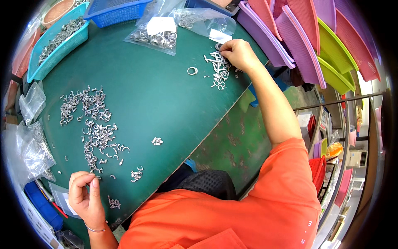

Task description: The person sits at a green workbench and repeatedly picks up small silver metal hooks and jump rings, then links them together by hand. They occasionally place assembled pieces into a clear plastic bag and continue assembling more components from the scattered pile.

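My left hand point(86, 198) is at the near left of the green table, thumb and forefinger pinched together. Whatever they hold is too small to make out. Just beyond its fingertips a heap of small silvery curved metal pieces point(98, 135) spreads away from me. My right arm reaches to the far right, where my right hand point(239, 54) has its fingertips closed at the top of a pile of silvery rings and short metal pieces point(219, 70). A round ring point(218, 46) shows beside those fingertips; what they grip is hidden. One loose ring point(192, 71) lies left of that pile.
Small clusters of metal bits point(157, 141) lie near the table's front edge. Clear bags of rings point(155, 39) are at the back, more plastic bags point(29, 149) at left. A turquoise basket point(60, 45) holds metal parts. Stacked coloured baskets point(298, 37) stand far right.
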A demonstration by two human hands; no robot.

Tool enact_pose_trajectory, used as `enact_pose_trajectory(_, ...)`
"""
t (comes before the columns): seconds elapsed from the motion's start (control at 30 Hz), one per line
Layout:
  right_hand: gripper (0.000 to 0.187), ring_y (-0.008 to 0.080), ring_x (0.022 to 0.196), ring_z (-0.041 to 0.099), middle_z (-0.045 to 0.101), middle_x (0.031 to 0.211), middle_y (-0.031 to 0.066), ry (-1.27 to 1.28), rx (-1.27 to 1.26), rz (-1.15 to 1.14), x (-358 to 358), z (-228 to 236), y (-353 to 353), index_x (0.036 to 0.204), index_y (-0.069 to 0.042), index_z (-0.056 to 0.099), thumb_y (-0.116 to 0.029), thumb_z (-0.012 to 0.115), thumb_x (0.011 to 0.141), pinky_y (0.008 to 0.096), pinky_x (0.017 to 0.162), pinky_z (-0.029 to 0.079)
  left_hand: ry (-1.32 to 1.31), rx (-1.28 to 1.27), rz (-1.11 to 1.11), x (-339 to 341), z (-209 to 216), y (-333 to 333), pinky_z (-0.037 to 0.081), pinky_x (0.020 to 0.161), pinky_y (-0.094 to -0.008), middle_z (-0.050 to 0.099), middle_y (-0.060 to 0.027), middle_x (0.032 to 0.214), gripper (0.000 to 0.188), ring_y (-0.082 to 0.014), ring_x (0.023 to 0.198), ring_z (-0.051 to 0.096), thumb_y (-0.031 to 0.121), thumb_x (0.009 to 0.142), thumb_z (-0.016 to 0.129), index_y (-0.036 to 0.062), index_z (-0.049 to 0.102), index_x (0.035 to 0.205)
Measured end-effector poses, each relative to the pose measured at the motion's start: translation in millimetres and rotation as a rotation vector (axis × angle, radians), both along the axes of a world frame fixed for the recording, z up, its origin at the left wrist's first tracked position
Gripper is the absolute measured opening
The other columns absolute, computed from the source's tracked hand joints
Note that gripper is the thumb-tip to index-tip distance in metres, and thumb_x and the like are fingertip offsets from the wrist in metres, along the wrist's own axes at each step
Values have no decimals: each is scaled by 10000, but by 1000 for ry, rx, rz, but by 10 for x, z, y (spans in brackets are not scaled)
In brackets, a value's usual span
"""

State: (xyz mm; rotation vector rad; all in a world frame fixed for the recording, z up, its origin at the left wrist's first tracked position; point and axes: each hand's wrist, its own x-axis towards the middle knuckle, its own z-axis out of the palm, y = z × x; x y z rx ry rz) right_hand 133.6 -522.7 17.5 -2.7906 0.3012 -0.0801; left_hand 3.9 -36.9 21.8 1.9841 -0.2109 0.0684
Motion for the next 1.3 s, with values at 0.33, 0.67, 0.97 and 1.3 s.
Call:
enact_pose_trajectory(0.33,150,317,886,686,708,936,174,-48,-59,47,48,-39,-73,920,-37,725,-95,679,790,389,810,529,13,-42,14,-39,-27,44,419,695,-220,540,-75,933,94,-126,817,515,-88,873,599,-25,603,943)
enact_pose_trajectory(0.67,123,365,883,675,688,897,209,-62,-170,229,69,-30,10,886,-33,713,-96,669,791,424,792,526,7,-60,34,-67,-28,100,433,746,-241,573,-92,925,98,-145,840,529,-92,856,618,-29,612,931)
enact_pose_trajectory(0.97,125,283,814,686,697,861,179,-190,-19,27,85,-154,-173,928,4,677,-66,668,825,357,765,519,16,-93,68,-80,-28,170,441,742,-242,587,-76,935,114,-131,819,533,-90,840,655,-29,638,935)
enact_pose_trajectory(1.3,180,262,862,702,724,886,156,99,-18,-34,-7,33,-162,936,-43,744,-80,625,806,351,802,529,31,-113,101,-103,-136,296,437,777,-227,565,-73,960,102,-130,867,530,-87,872,624,-28,616,956)
